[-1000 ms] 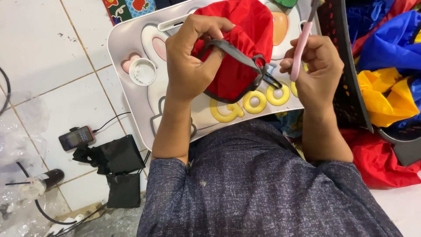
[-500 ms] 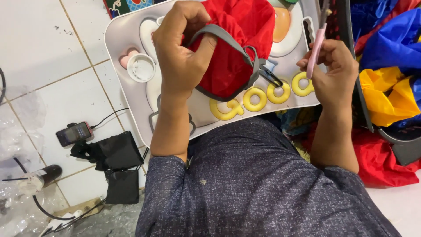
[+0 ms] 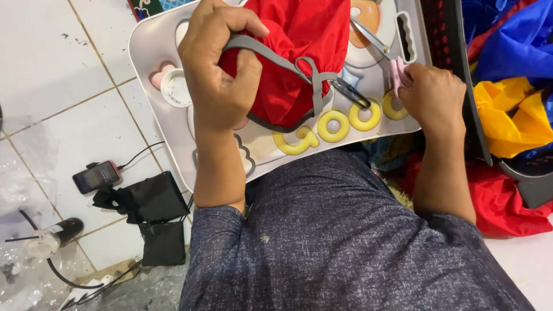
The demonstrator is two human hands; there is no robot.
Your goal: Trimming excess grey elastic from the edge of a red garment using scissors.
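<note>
The left hand (image 3: 222, 80) grips the soft, light red cloth bag (image 3: 299, 57) by its grey strap (image 3: 276, 57) over the lap tray (image 3: 150, 52), while the right hand (image 3: 435, 95) holds pink-handled scissors (image 3: 383, 52) beside it.

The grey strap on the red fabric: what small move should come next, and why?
Probably bring the scissors in the right hand toward the grey strap. The left hand already holds the red fabric and strap taut, while the blades lie apart from them on the tray.
</note>
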